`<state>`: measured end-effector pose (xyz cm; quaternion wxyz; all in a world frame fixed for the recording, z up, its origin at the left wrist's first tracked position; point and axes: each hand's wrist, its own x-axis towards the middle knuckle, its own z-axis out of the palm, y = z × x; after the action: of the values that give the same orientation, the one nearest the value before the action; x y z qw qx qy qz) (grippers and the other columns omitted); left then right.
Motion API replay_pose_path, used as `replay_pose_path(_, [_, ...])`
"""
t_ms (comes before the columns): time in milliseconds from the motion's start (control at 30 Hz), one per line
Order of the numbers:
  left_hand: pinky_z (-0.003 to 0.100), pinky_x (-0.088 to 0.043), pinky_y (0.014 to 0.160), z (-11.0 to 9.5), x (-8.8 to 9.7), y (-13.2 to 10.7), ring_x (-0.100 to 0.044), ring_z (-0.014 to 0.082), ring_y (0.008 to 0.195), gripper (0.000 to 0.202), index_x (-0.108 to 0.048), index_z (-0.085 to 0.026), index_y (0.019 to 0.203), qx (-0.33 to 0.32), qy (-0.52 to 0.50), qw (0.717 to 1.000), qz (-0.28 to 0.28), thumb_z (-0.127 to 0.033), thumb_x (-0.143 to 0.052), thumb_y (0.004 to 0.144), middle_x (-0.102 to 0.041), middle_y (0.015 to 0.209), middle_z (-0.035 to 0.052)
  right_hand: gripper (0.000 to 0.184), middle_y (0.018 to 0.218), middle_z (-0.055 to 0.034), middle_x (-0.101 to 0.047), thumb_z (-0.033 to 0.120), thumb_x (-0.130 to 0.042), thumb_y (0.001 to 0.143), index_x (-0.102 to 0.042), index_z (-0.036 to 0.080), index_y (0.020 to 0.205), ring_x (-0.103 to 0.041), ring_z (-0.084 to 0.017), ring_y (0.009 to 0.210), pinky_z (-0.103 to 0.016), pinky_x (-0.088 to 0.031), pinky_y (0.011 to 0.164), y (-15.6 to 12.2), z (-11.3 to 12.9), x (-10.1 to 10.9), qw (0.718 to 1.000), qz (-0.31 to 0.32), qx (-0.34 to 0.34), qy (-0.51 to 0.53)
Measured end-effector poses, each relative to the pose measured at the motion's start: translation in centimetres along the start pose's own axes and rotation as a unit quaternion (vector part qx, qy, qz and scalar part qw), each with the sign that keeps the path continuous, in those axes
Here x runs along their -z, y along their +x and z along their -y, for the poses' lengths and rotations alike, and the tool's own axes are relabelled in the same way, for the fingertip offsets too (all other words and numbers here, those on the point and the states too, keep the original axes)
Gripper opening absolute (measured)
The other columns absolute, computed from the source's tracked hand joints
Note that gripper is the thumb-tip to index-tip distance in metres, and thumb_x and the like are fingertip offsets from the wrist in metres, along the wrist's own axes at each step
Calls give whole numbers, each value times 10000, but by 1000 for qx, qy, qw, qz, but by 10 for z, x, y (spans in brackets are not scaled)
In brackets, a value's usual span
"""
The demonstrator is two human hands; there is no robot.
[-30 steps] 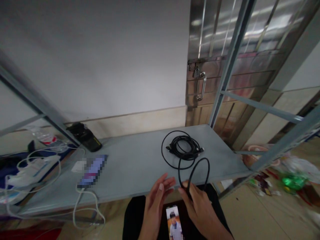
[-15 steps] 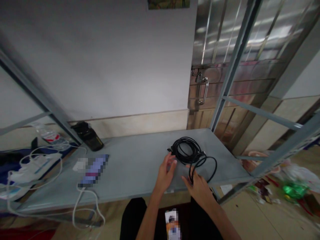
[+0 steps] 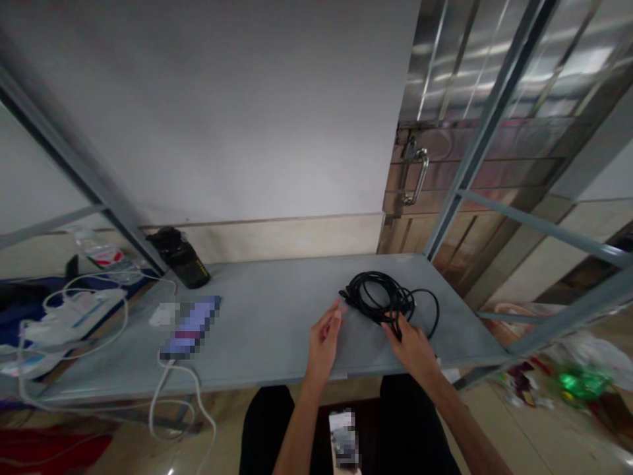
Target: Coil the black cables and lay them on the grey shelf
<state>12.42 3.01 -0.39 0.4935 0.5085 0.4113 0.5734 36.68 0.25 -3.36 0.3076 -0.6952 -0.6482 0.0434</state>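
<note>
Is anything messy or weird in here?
Yes, the floor at far right: something shiny and green lies among crumpled scraps, like litter. A white cable also droops loosely off the table's near edge. The black cable in the right hand shows no clear damage.

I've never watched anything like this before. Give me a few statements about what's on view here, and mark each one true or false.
1. The right hand grips part of the black cable. True.
2. The black cable is pulled out straight. False: most of it lies coiled on the grey table.
3. The black bottle is to the left of the black cable. True.
4. The left hand is wrapped around the black bottle. False: the left hand is at the near left of the black cable; whether it touches it is unclear.
</note>
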Motion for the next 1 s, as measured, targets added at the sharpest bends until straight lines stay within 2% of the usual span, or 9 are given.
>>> replay_pose_path(167, [436,-602,1047,-1,0,0,-757,329,1256,460,-897,-238,1116,-10,2,1000,20,-657,-725,1036,-826,1404,138,552,1182,-176,-866,602,-446,1108,-711,180,1345,-856,-395,1044,-518,-663,947,1,8,13,992,-23,-14,120])
replay_pose_path(300, [397,-601,931,0,0,1,-764,292,1054,506,-875,-212,1076,-10,-2,1000,16,-693,-728,1017,-862,1134,124,606,1022,-165,-845,666,-445,1091,-732,170,1287,-827,-347,888,-487,-662,834,21,20,53,982,-81,-48,162])
replay_pose_path(367, [382,-586,904,0,-1,0,-748,272,978,516,-864,-201,1014,-10,-1,1000,19,-699,-730,1014,-849,1026,108,580,865,-111,-795,687,-512,1060,-740,177,1216,-766,-297,750,-446,-633,746,40,34,88,972,-134,-55,185])
replay_pose_path(433, [369,-574,888,-2,-1,-1,-738,259,952,519,-849,-194,987,-10,-4,1000,24,-696,-725,1020,-835,992,101,476,782,-44,-731,670,-639,1020,-720,214,1131,-696,-236,664,-388,-574,666,62,55,131,964,-179,-13,197])
replay_pose_path(533, [368,-577,891,-4,-1,-2,-751,262,977,519,-832,-188,1039,-8,-13,999,32,-694,-714,1031,-834,1000,103,338,656,65,-586,582,-733,1043,-638,259,1062,-519,-135,521,-296,-402,505,93,101,201,939,-176,62,290])
replay_pose_path(667, [386,-588,894,-4,-2,-1,-767,270,974,537,-816,-187,1055,-9,-15,999,37,-710,-694,1037,-829,972,99,344,575,163,-386,440,-749,1093,-501,289,908,-293,-44,413,-284,-154,457,121,176,279,849,-172,152,476])
replay_pose_path(733, [400,-590,899,-3,-2,-1,-769,275,968,555,-819,-186,1049,-12,-8,999,44,-726,-691,1031,-826,952,99,414,540,177,-318,375,-600,1179,-421,285,817,-220,-20,377,-307,-90,476,128,209,306,829,-158,142,518])
replay_pose_path(833, [441,-604,949,1,-3,0,-786,298,1023,595,-826,-184,1129,-15,7,998,57,-755,-733,988,-852,1016,124,499,550,170,-287,331,-400,1235,-305,268,749,-220,2,382,-322,-76,511,130,245,329,823,-142,130,534])
replay_pose_path(1000, [476,-612,982,2,-6,-4,-800,310,1071,583,-796,-211,1278,-19,30,997,75,-687,-816,943,-868,1155,151,472,568,166,-291,316,-376,1217,-312,283,751,-240,4,405,-327,-120,545,131,269,340,809,-201,181,521])
